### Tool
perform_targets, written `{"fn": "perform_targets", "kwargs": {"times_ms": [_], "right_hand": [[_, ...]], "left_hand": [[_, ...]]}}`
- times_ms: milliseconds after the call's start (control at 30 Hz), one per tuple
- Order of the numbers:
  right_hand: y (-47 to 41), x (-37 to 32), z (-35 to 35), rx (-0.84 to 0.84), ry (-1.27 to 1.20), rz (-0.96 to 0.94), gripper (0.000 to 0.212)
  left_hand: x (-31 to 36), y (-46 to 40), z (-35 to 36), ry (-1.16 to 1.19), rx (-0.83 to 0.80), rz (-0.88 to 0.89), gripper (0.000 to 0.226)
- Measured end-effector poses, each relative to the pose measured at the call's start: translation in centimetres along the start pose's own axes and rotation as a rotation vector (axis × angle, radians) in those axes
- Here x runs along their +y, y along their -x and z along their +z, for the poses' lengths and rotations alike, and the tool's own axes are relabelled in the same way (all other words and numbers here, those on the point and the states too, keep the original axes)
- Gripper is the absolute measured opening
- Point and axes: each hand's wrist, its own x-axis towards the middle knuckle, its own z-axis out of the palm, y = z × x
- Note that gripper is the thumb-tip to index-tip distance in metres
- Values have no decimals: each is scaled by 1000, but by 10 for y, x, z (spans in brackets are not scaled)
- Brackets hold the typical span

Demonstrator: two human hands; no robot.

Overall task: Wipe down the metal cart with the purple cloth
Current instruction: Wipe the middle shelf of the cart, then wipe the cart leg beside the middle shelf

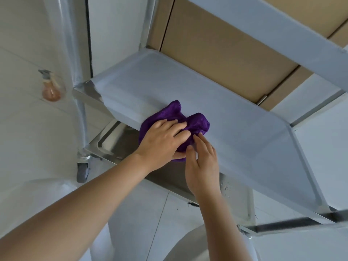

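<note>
**A:** Where's the cloth from where you sit?

**B:** I see the purple cloth (175,125) bunched up on the near edge of the middle shelf (216,110) of the metal cart (81,102), part of it draped over the lip. That shelf looks pale and matte, as if under a film.

**A:** And the hands?

**B:** The left hand (162,142) lies on top of the cloth, fingers (177,127) spread and nearly straight, pressing it down onto the shelf; its thumb sits under the cloth's lower fold at the lip. The right hand (202,166) is just beside it, fingertips (199,136) straight and touching the cloth's right side, thumb up against the lower bunch. I can't tell whether that thumb truly pinches the fabric, so I read the hand as released, only touching.

**A:** What's around that?

**B:** Below the shelf I see a bare, shiny lower tray (116,142) of the cart, and at its left corner a grey caster wheel (82,171) on the pale tiled floor (28,129). A higher shelf (282,44) crosses the upper right. Behind the cart stand brown cardboard panels (226,49). Well to the left, on the floor, lies a blurred spray bottle (50,87) with an orange-tinted body
</note>
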Motion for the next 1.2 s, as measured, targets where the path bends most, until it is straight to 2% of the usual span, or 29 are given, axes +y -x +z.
{"fn": "perform_targets", "kwargs": {"times_ms": [367,600,667,733,833,900,967,1000,1067,1133,1200], "right_hand": [[-29,-68,40,-255,232,-202,49],[-43,-96,60,-334,231,-331,48],[-46,-104,64,-336,197,-370,47],[-49,-112,69,-348,116,-425,50],[-55,-127,78,-311,-32,-504,64],[-68,-134,86,-290,16,-493,77],[-85,-139,97,-332,212,-460,85],[-92,-139,103,-361,310,-453,87],[-97,-137,114,-413,435,-466,87],[-92,-133,121,-420,522,-507,85],[-89,-130,122,-413,537,-525,78]], "left_hand": [[-75,32,-27,0,116,-238,50],[-114,51,-41,91,139,-300,49],[-120,55,-47,170,198,-345,50],[-119,61,-59,344,310,-467,48],[-122,71,-85,644,626,-871,26],[-131,76,-108,913,880,-1177,27],[-143,79,-134,1176,1060,-1289,29],[-148,79,-145,1281,1117,-1250,34],[-153,74,-162,1360,1124,-1111,48],[-152,56,-172,1320,1063,-997,56],[-147,32,-175,1180,963,-951,70]]}}
